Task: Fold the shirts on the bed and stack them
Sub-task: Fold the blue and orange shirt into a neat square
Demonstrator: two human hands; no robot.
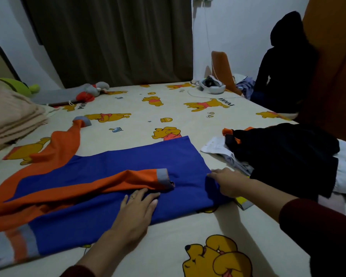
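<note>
Your left hand point(137, 206) presses flat, fingers straight, on the blue shirt point(112, 176) on the bed point(168, 246), while your right hand point(226, 181) pinches its edge.

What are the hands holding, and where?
The right hand pinches the blue and orange shirt at its bottom hem; the left hand presses flat on it.

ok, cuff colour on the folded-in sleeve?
Grey cuff on an orange sleeve; head view.
</note>
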